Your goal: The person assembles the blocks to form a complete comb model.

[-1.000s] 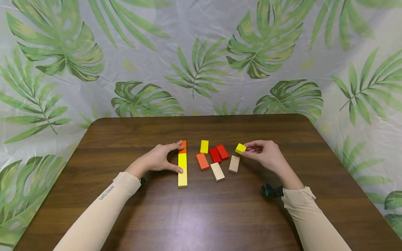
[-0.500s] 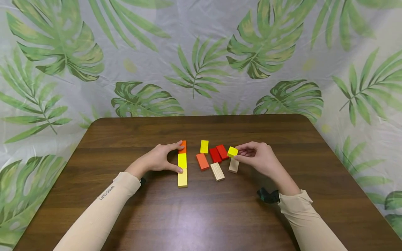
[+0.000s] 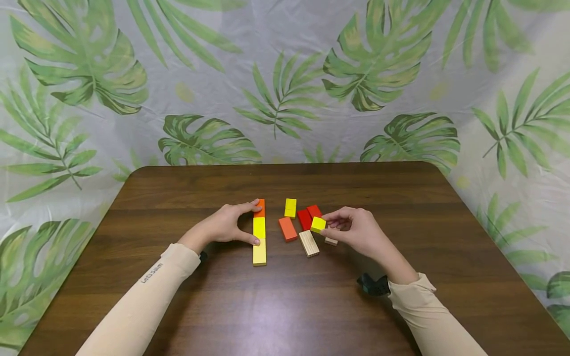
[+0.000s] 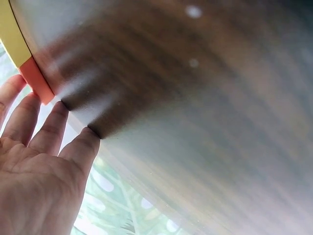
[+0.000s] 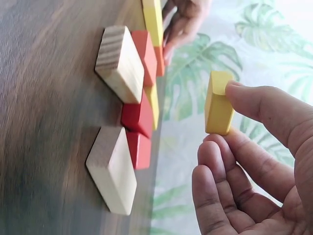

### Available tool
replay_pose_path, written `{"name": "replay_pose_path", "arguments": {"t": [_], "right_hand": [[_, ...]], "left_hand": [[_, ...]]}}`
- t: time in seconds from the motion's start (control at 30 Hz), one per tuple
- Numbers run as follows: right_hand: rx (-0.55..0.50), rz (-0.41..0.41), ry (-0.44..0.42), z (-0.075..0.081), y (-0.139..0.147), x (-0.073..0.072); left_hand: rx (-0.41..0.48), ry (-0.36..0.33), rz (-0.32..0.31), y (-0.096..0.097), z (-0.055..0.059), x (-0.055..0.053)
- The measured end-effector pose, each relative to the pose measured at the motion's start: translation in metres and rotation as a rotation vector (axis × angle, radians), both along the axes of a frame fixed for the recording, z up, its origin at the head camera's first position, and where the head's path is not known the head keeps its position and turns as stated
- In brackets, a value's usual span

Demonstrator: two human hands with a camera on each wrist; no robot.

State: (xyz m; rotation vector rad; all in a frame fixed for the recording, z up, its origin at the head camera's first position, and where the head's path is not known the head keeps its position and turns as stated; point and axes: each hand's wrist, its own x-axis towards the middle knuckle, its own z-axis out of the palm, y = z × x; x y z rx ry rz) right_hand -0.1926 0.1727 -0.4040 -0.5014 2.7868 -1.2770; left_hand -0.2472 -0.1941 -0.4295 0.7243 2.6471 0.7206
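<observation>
My left hand [image 3: 222, 223] lies beside a straight row of blocks at the table's left middle, its fingertips touching the orange block [image 3: 261, 213] and its thumb at the joint of the bright yellow block [image 3: 259, 227] and the pale yellow block [image 3: 259, 254]. In the left wrist view its fingers [image 4: 49, 129] are mostly straight. Between thumb and fingers my right hand [image 3: 356, 228] pinches another yellow block [image 5: 219, 105], raised above the table. From the head, that block partly covers the red blocks [image 3: 305, 220], and the hand hides most of a plain wooden block [image 3: 331, 242].
Between the hands lie several loose blocks on the dark wooden table [image 3: 285, 306]: a yellow one [image 3: 290, 207], an orange-red one [image 3: 288, 229] and a striped wooden one [image 3: 309, 244]. A leaf-patterned curtain [image 3: 285, 89] hangs behind the table.
My right hand has moved left and slightly nearer with the pinched yellow block, passing over the plain wooden block towards the red ones. The left hand and the row have stayed put.
</observation>
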Motion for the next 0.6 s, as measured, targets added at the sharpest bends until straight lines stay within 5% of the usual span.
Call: {"name": "replay_pose_path", "arguments": {"t": [0.6], "right_hand": [[-0.018,0.090,0.004,0.004,-0.026,0.015]], "left_hand": [[-0.013,0.006,-0.007,0.000,0.000,0.000]]}}
